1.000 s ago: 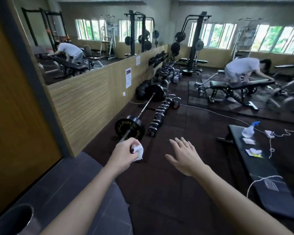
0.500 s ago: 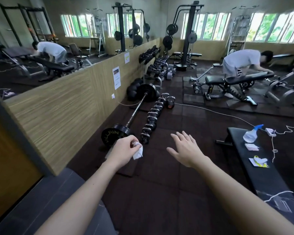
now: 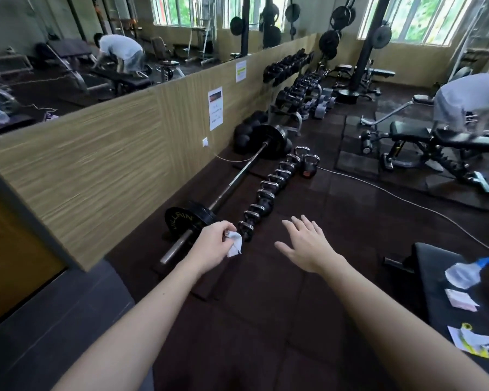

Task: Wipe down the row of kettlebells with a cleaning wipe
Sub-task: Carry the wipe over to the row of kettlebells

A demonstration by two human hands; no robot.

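Observation:
A row of black kettlebells (image 3: 268,190) with chrome handles runs across the dark rubber floor, from near my hands away toward the barbell's far plates. My left hand (image 3: 211,244) is closed on a crumpled white cleaning wipe (image 3: 234,242), held in the air just short of the nearest kettlebell (image 3: 246,230). My right hand (image 3: 308,244) hovers to the right of the row, fingers spread, holding nothing.
A loaded barbell (image 3: 232,182) lies left of the row along the wood-panelled wall. A black bench (image 3: 435,277) at right carries a spray bottle (image 3: 463,273) and wipe packets (image 3: 472,341). A white cable (image 3: 407,201) crosses the floor. A person (image 3: 469,100) bends over a far bench.
I have moved closer to the kettlebell row. Both hands stay raised in the same pose, and the left hand with the wipe now sits close to the nearest kettlebell.

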